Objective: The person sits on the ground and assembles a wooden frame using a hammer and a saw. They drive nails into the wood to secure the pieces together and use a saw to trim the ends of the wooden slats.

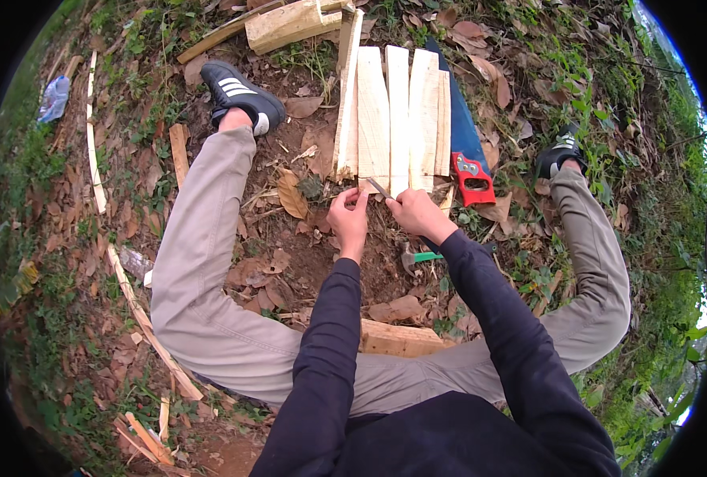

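A clear bottle [54, 99] is lying far to my left, any contents too small to tell, while my left hand [348, 219] is bunching its fingertips at the near end of the boards [399, 111], which are lying side by side in front of me; whether it is pinching wood I cannot tell. My right hand [418, 215] is gripping a thin dark tool [379, 188] snugly, so I am probably working that end, the next move likely calling for steady wood and a guarded tip, while a hammer [426, 257] and a saw [472, 163] are lying nearby.
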Demonstrator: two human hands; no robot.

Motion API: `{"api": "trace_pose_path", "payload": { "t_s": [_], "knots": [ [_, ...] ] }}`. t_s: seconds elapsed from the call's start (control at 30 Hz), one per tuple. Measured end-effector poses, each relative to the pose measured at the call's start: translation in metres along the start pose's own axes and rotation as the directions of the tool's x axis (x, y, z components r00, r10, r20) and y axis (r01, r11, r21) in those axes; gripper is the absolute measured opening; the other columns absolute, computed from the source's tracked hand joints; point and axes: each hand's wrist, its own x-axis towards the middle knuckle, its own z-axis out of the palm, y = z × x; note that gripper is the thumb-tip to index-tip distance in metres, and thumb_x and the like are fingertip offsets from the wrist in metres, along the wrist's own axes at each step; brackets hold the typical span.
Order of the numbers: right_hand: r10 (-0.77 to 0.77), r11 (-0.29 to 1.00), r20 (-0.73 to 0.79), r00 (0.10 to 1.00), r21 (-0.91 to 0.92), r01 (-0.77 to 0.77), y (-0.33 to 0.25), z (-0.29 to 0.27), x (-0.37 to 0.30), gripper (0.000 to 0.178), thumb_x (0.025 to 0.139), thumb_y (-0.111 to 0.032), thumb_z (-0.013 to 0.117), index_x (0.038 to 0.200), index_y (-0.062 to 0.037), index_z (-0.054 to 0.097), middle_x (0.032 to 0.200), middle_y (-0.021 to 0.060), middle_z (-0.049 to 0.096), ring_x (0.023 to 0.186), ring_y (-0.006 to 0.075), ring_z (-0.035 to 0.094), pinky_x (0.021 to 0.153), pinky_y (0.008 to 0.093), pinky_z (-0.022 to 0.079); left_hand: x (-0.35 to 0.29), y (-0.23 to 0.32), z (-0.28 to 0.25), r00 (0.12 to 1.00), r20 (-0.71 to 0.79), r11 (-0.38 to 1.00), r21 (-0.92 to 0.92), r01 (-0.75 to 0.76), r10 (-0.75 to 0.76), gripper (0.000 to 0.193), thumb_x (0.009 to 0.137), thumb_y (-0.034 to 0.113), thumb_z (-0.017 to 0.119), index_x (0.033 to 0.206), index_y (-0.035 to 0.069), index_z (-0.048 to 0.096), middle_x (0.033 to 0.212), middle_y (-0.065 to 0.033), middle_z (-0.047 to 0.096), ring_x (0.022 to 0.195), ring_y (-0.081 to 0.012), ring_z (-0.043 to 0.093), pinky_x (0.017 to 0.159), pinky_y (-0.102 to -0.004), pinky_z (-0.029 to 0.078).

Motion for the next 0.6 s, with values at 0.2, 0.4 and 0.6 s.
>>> {"api": "trace_pose_path", "payload": {
  "t_s": [0.2, 0.4, 0.6],
  "knots": [
    [0.193, 0.980, -0.230, 0.954, 0.086, -0.178, 0.044, -0.033, -0.037, 0.044, 0.096, -0.030, 0.057, 0.085, 0.0108, 0.068, 0.078, 0.0336, 0.065, 0.084, 0.0523, 0.064, 0.079, 0.0526, 0.053, -0.005, 0.025, -0.008, 0.989, 0.125, 0.979, 0.199, 0.051, -0.077, 0.038, 0.088, 0.019, 0.076, 0.121, 0.003, 0.067, 0.125, -0.0146, 0.066, 0.101, -0.0198, 0.066, 0.085, -0.0332, 0.052],
    [0.488, 0.820, -0.214, 0.847, 0.444, -0.360, 0.052, -0.034, -0.083, 0.043, 0.099, -0.032, 0.059, 0.082, 0.0078, 0.062, 0.058, 0.0161, 0.060, 0.045, 0.0244, 0.063, 0.046, 0.0384, 0.048, -0.032, 0.033, 0.022, 0.918, 0.280, 0.593, 0.701, -0.395, 0.280, 0.066, 0.099, 0.033, 0.057, 0.151, -0.002, 0.037, 0.160, -0.0205, 0.028, 0.149, -0.0365, 0.023, 0.115, -0.0604, 0.028],
    [0.586, 0.766, -0.277, 0.762, 0.496, -0.409, 0.083, -0.027, -0.103, 0.040, 0.096, -0.033, 0.062, 0.082, 0.0045, 0.063, 0.067, 0.0197, 0.066, 0.056, 0.0306, 0.068, 0.055, 0.0416, 0.052, -0.058, 0.051, 0.041, 0.677, 0.526, 0.467, 0.491, -0.736, 0.514, 0.044, 0.101, 0.034, 0.054, 0.130, 0.002, 0.061, 0.152, -0.0200, 0.042, 0.149, -0.0367, 0.028, 0.116, -0.0635, 0.025]
  ]
}}
